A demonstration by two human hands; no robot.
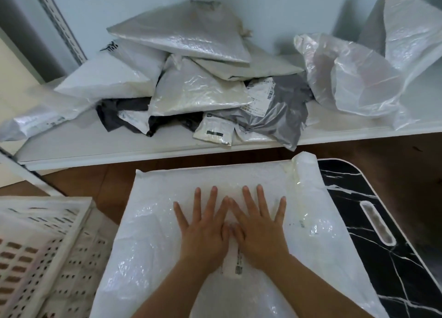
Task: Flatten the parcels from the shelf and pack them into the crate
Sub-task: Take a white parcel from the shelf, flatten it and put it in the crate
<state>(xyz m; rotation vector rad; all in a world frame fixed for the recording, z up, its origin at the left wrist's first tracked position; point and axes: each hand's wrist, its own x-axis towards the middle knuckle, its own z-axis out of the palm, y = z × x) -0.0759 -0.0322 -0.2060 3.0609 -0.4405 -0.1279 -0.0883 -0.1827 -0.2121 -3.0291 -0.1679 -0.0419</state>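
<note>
Both hands, left (203, 231) and right (259, 229), lie spread flat side by side, pressing a white parcel (167, 222) on the black marbled surface (373, 222). More parcels (191, 78) are heaped on the shelf (119, 143) behind; the crate (47, 246) stands left.

You are looking through one wide-angle camera on your head, tilting forward and steeply down, so your forearms are entering from the bottom edge and your left hand (203, 231) and right hand (259, 231) are sitting close below the lens. Farther out the view is taking in the shelf (124, 145), whose edge is bowing under the lens, while the crate (47, 246) is crowding the lower left corner.
</note>
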